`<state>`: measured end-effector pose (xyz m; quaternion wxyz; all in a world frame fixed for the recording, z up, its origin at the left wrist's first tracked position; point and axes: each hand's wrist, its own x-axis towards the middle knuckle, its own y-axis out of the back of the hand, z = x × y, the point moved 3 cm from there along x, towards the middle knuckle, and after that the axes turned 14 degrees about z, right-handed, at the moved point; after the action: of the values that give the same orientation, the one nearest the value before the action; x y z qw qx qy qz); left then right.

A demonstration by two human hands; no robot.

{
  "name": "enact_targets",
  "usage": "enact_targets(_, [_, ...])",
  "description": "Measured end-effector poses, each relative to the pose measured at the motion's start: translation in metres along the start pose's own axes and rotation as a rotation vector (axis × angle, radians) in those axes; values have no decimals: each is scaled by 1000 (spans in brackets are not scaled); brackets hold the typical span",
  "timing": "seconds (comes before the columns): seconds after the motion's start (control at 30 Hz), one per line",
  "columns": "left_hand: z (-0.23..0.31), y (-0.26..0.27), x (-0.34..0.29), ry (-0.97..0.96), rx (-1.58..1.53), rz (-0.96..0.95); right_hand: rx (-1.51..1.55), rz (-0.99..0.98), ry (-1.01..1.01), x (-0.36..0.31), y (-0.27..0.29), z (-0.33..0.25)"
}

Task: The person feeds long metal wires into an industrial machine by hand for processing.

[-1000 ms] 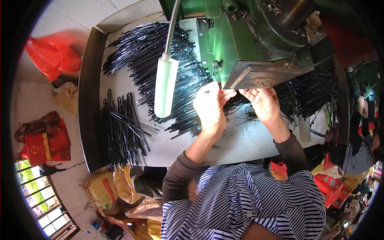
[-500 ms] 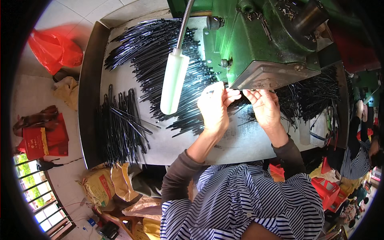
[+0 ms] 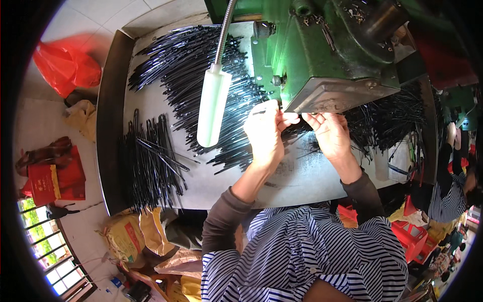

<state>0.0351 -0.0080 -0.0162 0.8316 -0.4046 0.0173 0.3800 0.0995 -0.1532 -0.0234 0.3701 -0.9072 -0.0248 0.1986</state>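
Note:
Both hands are raised at the lower front edge of a green machine [image 3: 322, 58], fingertips pinched just under its slanted metal plate [image 3: 334, 95]. My left hand [image 3: 264, 135] has its thumb and fingers closed, and bright lamp light washes over it. A short dark bit shows at its fingers, too small to name. My right hand [image 3: 332, 136] is pinched a small gap to the right, its fingertips partly against the plate's edge; what it holds is hidden. Long thin black rods [image 3: 211, 105] lie in a wide heap beside and behind my left hand.
A lit white lamp [image 3: 214, 108] hangs from a flexible metal neck left of my left hand. More black rods lie in a left bundle [image 3: 153, 161] and a right heap [image 3: 387, 118]. The grey worktop [image 3: 226, 189] has a raised dark side wall [image 3: 111, 126]. Another person sits at far right.
The whole view has shifted slightly. Both hands stay pinched at the machine's edge, with only small finger movements.

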Motion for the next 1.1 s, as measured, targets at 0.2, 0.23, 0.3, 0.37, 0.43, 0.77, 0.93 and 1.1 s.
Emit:
enact_targets(0.2, [-4,2,2,25,-12,13,-59,-216,32,2,7,2])
enact_targets(0.23, [-4,3,2,22,-4,3,-58,-216,33,1,6,2])
enact_targets(0.3, [-5,3,3,19,5,-8,-55,-79,32,0,5,3])
enact_targets(0.37, [-4,3,2,14,-15,-26,-52,-65,39,0,2,2])
enact_targets(0.43, [-5,2,2,11,-15,-34,-49,-49,47,0,2,1])
enact_targets(0.77, [-6,5,4,-18,-44,-36,-86,-151,126,3,1,1])
enact_targets(0.93, [-9,8,8,-3,-43,2,-196,-121,173,0,-7,-2])
enact_targets(1.1, [2,0,11,245,-177,100,-154,-107,146,2,-5,-6])
